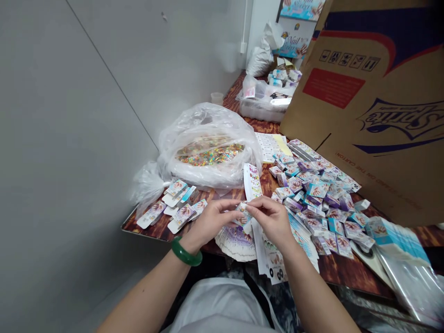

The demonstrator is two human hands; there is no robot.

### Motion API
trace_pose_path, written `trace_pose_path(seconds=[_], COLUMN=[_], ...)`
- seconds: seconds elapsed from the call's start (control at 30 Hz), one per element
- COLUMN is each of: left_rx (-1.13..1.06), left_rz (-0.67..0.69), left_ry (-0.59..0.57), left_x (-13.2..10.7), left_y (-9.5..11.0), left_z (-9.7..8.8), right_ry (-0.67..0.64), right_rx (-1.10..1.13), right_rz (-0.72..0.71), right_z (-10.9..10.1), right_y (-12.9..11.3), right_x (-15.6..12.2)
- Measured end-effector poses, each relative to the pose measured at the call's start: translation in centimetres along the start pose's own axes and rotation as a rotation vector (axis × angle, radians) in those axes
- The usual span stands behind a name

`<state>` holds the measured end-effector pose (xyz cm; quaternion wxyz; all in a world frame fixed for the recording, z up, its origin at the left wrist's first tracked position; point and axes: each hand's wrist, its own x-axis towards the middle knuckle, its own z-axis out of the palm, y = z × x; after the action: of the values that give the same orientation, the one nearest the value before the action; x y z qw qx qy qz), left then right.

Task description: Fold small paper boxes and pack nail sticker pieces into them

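Note:
My left hand (210,222), with a green bangle (185,253) on its wrist, and my right hand (272,219) meet above the table's near edge. Both pinch one small printed box (242,209) between their fingertips. Just behind the box a white sticker sheet (252,181) with coloured dots stands up. Under my hands lies a fanned stack of printed cards (236,243). A few flat unfolded boxes (176,206) lie to the left of my left hand.
A heap of small printed boxes (315,194) covers the wooden table (342,273) to the right. A clear plastic bag of coloured bits (210,148) sits behind my hands. A big cardboard carton (378,101) leans at the right. A clear tub (260,104) stands further back.

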<state>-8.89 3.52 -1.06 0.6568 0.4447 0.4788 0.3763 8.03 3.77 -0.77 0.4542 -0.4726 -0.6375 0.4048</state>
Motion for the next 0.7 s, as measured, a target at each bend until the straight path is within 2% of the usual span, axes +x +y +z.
trace_pose_path(seconds=[0.1,0.17,0.37,0.47,0.53,0.6,0.7], left_rx=[-0.058,-0.068,0.008,-0.03,-0.072,-0.08,-0.03], left_rz=[-0.053,-0.069,-0.058,-0.101,-0.157,-0.196,-0.179], left_ry=[0.014,0.004,-0.097,-0.088,-0.069,-0.06,-0.066], left_x=[-0.3,-0.4,0.0,0.6,0.9,1.1,1.1], left_y=[0.4,0.6,0.7,0.1,-0.3,-0.5,-0.5], left_z=[0.1,0.1,0.2,0.7,1.1,1.2,1.0], right_ry=[-0.062,-0.089,-0.082,-0.079,-0.063,0.026,0.328], right_rx=[-0.147,-0.186,-0.128,-0.12,-0.12,-0.136,-0.342], right_rz=[-0.231,-0.287,-0.219,-0.173,-0.108,-0.046,0.025], right_z=[-0.2,-0.3,-0.3,-0.3,-1.1,-2.9,-6.8], right_y=[0.0,0.4,1.3,1.5,1.7,1.8,1.8], right_x=[-0.6,-0.9,-1.9,-1.8,-1.3,-0.6,0.7])
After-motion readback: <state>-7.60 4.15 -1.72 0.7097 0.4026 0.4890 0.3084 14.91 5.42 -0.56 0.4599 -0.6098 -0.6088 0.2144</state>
